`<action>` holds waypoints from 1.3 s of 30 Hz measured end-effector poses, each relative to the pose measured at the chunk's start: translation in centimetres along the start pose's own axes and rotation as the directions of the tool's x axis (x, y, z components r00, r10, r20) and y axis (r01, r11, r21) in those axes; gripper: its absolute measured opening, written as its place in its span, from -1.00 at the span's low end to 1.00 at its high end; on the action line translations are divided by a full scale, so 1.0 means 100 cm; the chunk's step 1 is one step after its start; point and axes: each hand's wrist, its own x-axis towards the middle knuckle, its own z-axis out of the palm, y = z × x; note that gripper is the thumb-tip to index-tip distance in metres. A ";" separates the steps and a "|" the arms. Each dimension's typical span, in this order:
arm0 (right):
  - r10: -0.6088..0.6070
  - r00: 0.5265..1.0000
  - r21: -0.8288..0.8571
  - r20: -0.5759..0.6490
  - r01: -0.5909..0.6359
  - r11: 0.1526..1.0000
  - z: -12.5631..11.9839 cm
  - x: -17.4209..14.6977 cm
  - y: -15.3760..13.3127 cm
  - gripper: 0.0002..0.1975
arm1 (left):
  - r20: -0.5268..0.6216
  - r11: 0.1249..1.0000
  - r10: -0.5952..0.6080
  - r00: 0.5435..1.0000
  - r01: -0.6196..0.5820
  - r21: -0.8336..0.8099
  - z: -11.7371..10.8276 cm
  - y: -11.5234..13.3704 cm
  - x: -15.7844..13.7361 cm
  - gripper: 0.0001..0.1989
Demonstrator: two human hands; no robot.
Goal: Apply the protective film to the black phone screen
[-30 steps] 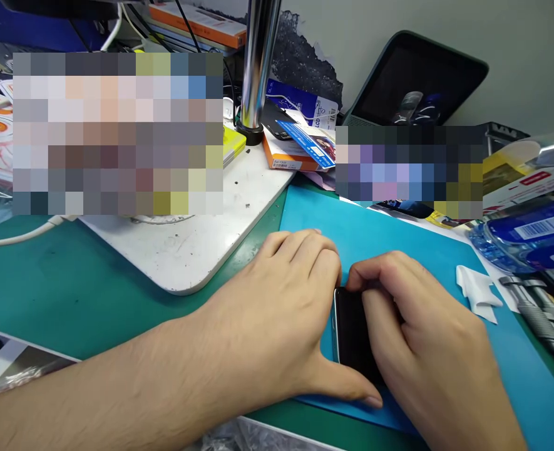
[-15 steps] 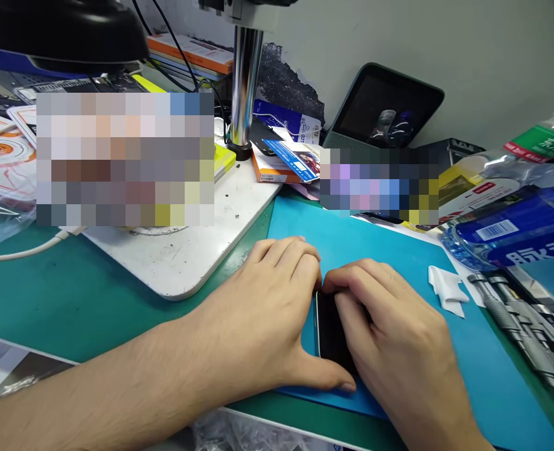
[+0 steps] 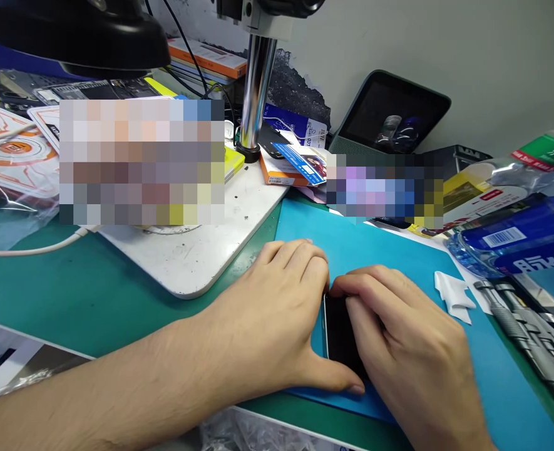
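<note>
A black phone (image 3: pixel 340 335) lies flat on a blue mat (image 3: pixel 389 250), mostly covered by my two hands. My left hand (image 3: pixel 271 307) cups its left edge, fingers curled over the far end and thumb stretched along the near end. My right hand (image 3: pixel 408 344) rests on top of the screen, fingertips pressing near the phone's far edge and meeting the left fingers there. Only a dark strip of screen and the pale left rim show between the hands.
A white stand base (image 3: pixel 196 250) with a chrome post (image 3: pixel 256 81) sits left of the mat on a green table cover (image 3: pixel 70 294). A crumpled white scrap (image 3: pixel 452 294), metal tools (image 3: pixel 525 332), blue packets (image 3: pixel 516 238) and a dark tablet (image 3: pixel 392 116) crowd the right and back.
Both hands have kept hold of the phone in much the same pose. The view shifted, so the hands and phone sit slightly differently in the picture.
</note>
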 end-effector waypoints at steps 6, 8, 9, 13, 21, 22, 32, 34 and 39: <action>0.025 1.000 0.025 0.003 -0.025 0.999 0.001 0.000 0.002 -0.78 | -0.010 1.000 0.005 1.000 -0.005 -0.001 0.000 0.000 0.000 -0.22; 0.034 0.999 0.029 0.000 -0.034 0.999 0.001 0.000 0.001 -0.78 | -0.005 1.000 0.004 1.000 -0.004 -0.006 0.000 0.000 0.000 -0.22; 0.037 0.999 0.029 0.000 -0.037 0.999 0.001 0.000 0.001 -0.78 | -0.001 1.000 0.003 1.000 -0.003 -0.008 0.000 0.000 0.001 -0.23; 0.040 0.999 0.025 -0.004 -0.040 0.999 0.002 0.000 0.000 -0.79 | 0.006 1.000 -0.002 1.000 0.002 -0.009 0.000 0.001 0.000 -0.23; 0.034 0.999 -0.007 0.020 -0.034 0.999 0.003 0.002 0.000 -0.79 | -0.005 1.000 -0.003 1.000 0.003 0.008 0.000 0.000 -0.001 -0.22; 0.032 0.999 -0.010 0.026 -0.031 0.999 0.003 0.002 0.000 -0.79 | -0.004 1.000 -0.005 1.000 0.005 0.008 0.000 0.000 -0.001 -0.22; 0.051 0.998 -0.021 0.048 -0.050 0.999 0.003 0.005 -0.002 -0.79 | 0.038 0.999 -0.013 0.999 0.015 -0.033 -0.004 -0.001 0.000 -0.25; 0.061 0.997 -0.008 0.052 -0.061 0.998 0.003 0.005 -0.001 -0.80 | 0.036 0.999 -0.011 0.999 0.013 -0.035 -0.004 -0.001 0.000 -0.24; 0.092 0.993 0.025 0.068 -0.094 0.995 0.002 0.007 0.000 -0.79 | 0.037 1.000 0.001 0.999 0.000 -0.017 -0.005 -0.001 0.000 -0.23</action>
